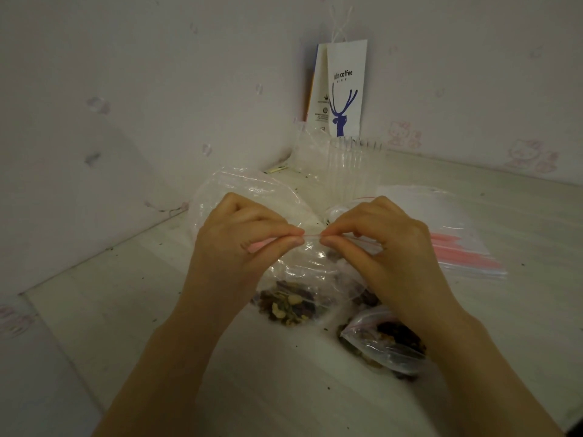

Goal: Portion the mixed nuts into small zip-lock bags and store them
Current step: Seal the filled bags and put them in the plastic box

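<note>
A small clear zip-lock bag [303, 279] with mixed nuts at its bottom hangs between my hands over the table. My left hand [243, 244] pinches the bag's pink seal strip on the left. My right hand [378, 244] pinches the same strip on the right, fingertips almost meeting at the middle. A second filled nut bag [381, 342] lies on the table under my right wrist. A pile of empty zip-lock bags [454, 238] with pink strips lies to the right.
A large crumpled clear plastic bag [246, 190] sits behind my hands. A stack of clear plastic cups [350, 165] and a white coffee paper bag [344, 89] stand in the wall corner. Crumbs dot the pale table [126, 294].
</note>
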